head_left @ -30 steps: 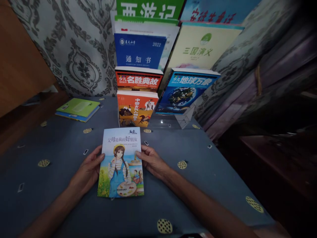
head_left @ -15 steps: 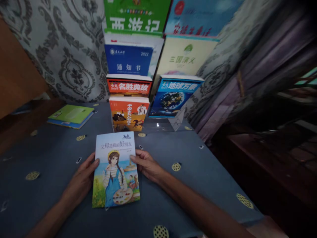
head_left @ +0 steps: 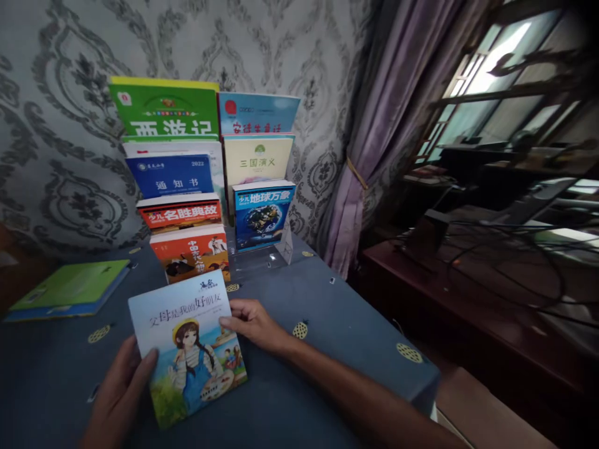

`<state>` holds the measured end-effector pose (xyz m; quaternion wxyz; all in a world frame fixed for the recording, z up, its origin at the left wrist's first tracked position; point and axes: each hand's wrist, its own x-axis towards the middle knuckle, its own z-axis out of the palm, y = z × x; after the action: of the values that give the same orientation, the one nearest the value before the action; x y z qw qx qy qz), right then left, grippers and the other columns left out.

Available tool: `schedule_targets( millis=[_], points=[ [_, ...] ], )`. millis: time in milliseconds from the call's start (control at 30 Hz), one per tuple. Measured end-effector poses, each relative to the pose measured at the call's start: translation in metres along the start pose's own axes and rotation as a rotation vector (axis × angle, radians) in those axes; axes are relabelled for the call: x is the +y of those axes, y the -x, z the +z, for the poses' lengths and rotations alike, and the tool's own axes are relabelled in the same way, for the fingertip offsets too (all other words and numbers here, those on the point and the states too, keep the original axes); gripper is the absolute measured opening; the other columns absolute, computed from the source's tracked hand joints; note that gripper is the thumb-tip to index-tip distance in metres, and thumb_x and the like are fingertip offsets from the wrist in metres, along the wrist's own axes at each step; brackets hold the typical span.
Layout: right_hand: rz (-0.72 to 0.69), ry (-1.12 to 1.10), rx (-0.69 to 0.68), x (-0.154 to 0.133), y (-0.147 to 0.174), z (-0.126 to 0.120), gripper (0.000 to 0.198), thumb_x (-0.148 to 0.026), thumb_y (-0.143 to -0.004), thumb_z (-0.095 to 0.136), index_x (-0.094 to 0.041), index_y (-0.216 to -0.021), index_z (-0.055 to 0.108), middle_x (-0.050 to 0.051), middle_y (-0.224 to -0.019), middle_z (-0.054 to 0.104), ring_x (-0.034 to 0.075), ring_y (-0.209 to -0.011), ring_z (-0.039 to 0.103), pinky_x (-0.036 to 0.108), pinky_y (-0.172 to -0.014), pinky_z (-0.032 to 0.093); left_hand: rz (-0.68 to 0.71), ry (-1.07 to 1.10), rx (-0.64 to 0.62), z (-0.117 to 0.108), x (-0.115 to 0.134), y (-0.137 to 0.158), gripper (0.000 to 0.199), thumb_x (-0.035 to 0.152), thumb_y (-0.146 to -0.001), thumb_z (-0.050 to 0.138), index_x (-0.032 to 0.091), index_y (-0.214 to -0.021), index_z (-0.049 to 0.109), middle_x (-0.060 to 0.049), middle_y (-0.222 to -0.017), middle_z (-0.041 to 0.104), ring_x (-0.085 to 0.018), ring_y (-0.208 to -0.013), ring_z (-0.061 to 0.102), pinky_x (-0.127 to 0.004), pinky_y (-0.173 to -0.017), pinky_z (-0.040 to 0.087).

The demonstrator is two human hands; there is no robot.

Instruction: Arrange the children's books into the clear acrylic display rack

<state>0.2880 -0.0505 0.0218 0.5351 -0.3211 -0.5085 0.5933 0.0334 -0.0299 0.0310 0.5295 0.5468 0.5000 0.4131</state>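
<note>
Head view shows the girl-painter paperback (head_left: 189,355) between both hands, nearer the wearer than the clear display rack (head_left: 284,248), long axis leaning top-left. Left hand (head_left: 122,388) pinches its left edge; right hand (head_left: 250,324), nearer the rack, pinches the upper right. Compared with half a second ago, the paperback appears more tilted.

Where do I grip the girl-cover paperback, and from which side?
Probably take the girl-cover paperback by its long edges, left hand and right hand from opposite sides, thumbs on the cover: it looks slim and flat, and its top edge faces the display stand.
</note>
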Motion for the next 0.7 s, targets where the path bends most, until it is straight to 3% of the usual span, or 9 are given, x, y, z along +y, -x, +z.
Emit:
schedule_targets(
  millis=[133, 400, 533, 700],
  points=[
    [-0.082, 0.095, -0.008, -0.013, 0.000, -0.011, 0.046, -0.056, -0.079, 0.074, -0.019, -0.106, 0.075, 0.003, -0.095, 0.076, 0.019, -0.090, 0.071, 0.033, -0.087, 0.052, 0.120, -0.164, 0.048, 0.012, 0.011, -0.002, 0.063, 0.066, -0.078, 0.069, 0.031, -0.129, 0.057, -0.002, -0.112, 0.075, -0.031, -0.107, 0.067, -0.032, -0.086, 0.059],
    [-0.234, 0.292, 0.058, -0.038, 0.007, -0.030, 0.040, -0.055, -0.085, 0.068, -0.020, -0.103, 0.077, 0.002, -0.097, 0.075, 0.018, -0.088, 0.067, 0.028, -0.078, 0.051, 0.398, -0.271, 0.041, 0.031, 0.022, -0.024, 0.039, 0.057, -0.084, 0.067, 0.029, -0.109, 0.060, 0.000, -0.101, 0.072, -0.023, -0.094, 0.068, -0.025, -0.081, 0.055],
    [-0.210, 0.350, 0.113, -0.043, 0.005, -0.045, 0.045, -0.056, -0.083, 0.070, -0.017, -0.105, 0.076, 0.003, -0.092, 0.075, 0.014, -0.073, 0.062, 0.022, -0.061, 0.047, 0.571, -0.341, 0.087, 0.050, 0.026, -0.038, 0.043, 0.061, -0.081, 0.064, 0.024, -0.101, 0.061, -0.001, -0.088, 0.071, -0.023, -0.079, 0.069, -0.028, -0.068, 0.056],
    [-0.207, 0.344, 0.155, -0.040, 0.002, -0.064, 0.048, -0.056, -0.083, 0.070, -0.016, -0.109, 0.073, 0.005, -0.091, 0.074, 0.014, -0.072, 0.062, 0.022, -0.058, 0.048, 0.691, -0.444, 0.087, 0.069, 0.031, -0.045, 0.038, 0.057, -0.085, 0.058, 0.022, -0.098, 0.062, -0.002, -0.084, 0.072, -0.022, -0.073, 0.070, -0.029, -0.064, 0.055]
  ],
)
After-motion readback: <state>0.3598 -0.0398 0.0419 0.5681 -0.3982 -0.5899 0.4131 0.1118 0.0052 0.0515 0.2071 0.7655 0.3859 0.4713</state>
